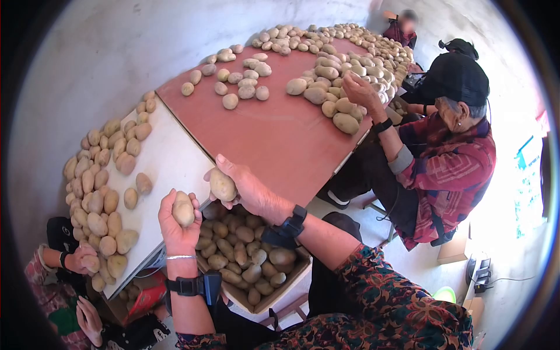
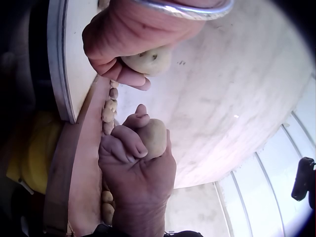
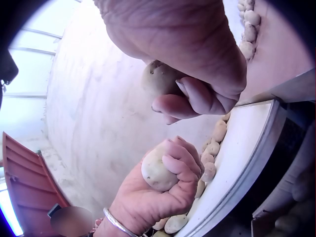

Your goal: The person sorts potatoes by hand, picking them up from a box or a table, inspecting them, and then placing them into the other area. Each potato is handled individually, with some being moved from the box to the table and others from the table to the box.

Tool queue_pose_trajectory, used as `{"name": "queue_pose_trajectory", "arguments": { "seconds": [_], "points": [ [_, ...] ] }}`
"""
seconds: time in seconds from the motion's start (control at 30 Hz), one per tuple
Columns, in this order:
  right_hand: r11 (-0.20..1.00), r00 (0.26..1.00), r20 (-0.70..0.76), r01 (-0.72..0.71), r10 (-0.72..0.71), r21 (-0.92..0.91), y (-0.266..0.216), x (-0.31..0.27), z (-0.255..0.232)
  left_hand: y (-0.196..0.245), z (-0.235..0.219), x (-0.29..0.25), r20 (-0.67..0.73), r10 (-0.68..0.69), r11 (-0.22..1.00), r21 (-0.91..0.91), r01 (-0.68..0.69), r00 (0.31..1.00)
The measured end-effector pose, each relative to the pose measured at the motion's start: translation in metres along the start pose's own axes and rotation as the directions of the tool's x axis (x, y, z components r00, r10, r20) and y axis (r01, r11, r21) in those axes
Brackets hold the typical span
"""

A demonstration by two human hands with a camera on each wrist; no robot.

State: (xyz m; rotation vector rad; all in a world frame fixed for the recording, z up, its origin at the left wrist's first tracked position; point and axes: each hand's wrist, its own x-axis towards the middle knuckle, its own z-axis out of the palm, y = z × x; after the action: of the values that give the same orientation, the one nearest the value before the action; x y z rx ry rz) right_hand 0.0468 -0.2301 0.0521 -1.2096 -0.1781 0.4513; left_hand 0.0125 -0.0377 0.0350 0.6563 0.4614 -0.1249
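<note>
My left hand (image 1: 178,227) grips a pale potato (image 1: 183,211) with the fingers curled round it, close to the white board's near edge. In the right wrist view that potato (image 3: 159,170) shows its smooth side. A second potato (image 1: 223,185) is held in my right hand (image 1: 248,189), just to the right and a little farther from me. Dark pits mark the end of this potato (image 3: 160,79) in the right wrist view. Both hands are raised above a box (image 1: 306,262) filled with potatoes (image 1: 242,251), and neither potato touches the other.
Many potatoes lie along the left of the white board (image 1: 169,157). More are heaped at the back and right of the red board (image 1: 262,134). A person in a black cap (image 1: 455,81) sits at the right, and another person's hand (image 1: 84,259) touches potatoes at the left.
</note>
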Motion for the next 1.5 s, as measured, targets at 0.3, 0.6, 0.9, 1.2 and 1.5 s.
{"name": "queue_pose_trajectory", "arguments": {
  "seconds": [0.3,0.6,0.9,1.2,1.5],
  "points": [
    [1.000,1.000,0.006,0.000,0.000,0.030,0.003,0.001,0.000,-0.003,-0.009,0.005,0.099,-0.017,1.000,-0.002,0.018,0.995],
    [0.999,1.000,-0.001,-0.005,0.005,0.033,0.005,0.000,0.002,-0.007,0.002,-0.003,0.052,-0.005,0.994,0.106,-0.001,0.999],
    [0.998,0.999,0.002,-0.037,0.037,0.044,-0.001,-0.004,0.002,-0.009,0.001,0.003,0.033,0.016,0.986,0.165,-0.022,0.999],
    [0.998,0.999,0.037,-0.034,0.032,0.050,0.003,-0.004,0.004,-0.017,-0.006,0.011,0.070,0.168,0.934,0.307,-0.182,0.983],
    [0.995,0.995,0.034,-0.091,0.092,-0.029,-0.002,-0.010,0.008,-0.011,-0.002,0.011,-0.001,0.144,0.970,0.200,-0.141,0.990]
  ]
}}
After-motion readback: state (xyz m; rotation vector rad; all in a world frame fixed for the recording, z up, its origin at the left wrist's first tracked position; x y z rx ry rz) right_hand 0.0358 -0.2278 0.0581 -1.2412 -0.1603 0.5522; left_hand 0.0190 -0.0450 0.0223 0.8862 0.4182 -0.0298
